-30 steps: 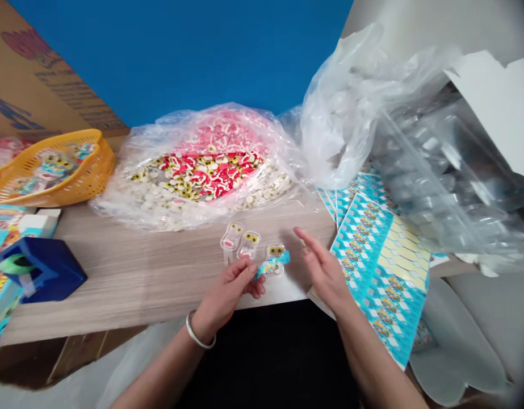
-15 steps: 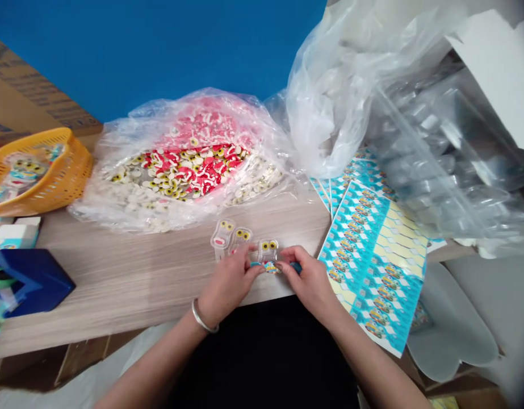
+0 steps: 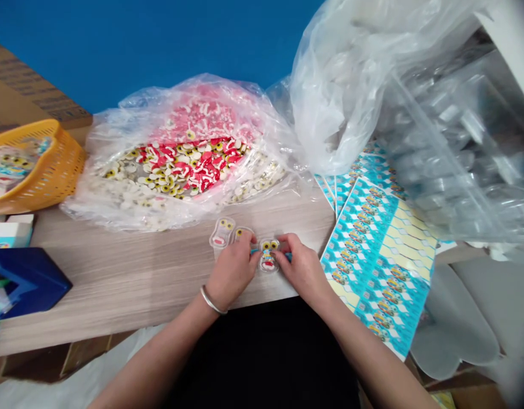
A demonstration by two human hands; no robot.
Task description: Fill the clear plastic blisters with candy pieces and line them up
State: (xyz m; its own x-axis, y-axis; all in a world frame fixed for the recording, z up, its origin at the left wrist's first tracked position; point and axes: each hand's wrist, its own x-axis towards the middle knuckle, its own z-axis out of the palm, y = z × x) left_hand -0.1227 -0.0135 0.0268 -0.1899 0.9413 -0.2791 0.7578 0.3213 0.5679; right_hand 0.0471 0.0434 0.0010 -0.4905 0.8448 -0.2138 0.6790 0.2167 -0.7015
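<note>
A small blue printed sticker (image 3: 268, 254) lies across the narrow waist of a clear plastic case (image 3: 268, 267), which shows two yellow eyes above it and a red mouth below. My left hand (image 3: 234, 270) pinches the sticker's left end between thumb and fingers. At its other end, my right hand (image 3: 303, 270) has the same pinch. Left of this case, a similar clear case (image 3: 222, 233) with eyes and a mouth rests on the table. Another case (image 3: 239, 233) is partly hidden behind my left fingers.
A large clear bag (image 3: 193, 170) of loose eye and mouth pieces lies behind. Sticker sheets (image 3: 372, 272) spread at right, below a heap of clear plastic shells (image 3: 461, 153) and a white plastic bag (image 3: 330, 108). An orange basket (image 3: 66, 170) and a dark blue holder (image 3: 36, 281) stand left.
Both hands have moved slightly up and away from the table's front edge. The sticker now lies over the case's middle, and the case's mouth shows below it. The view has shifted a little.
</note>
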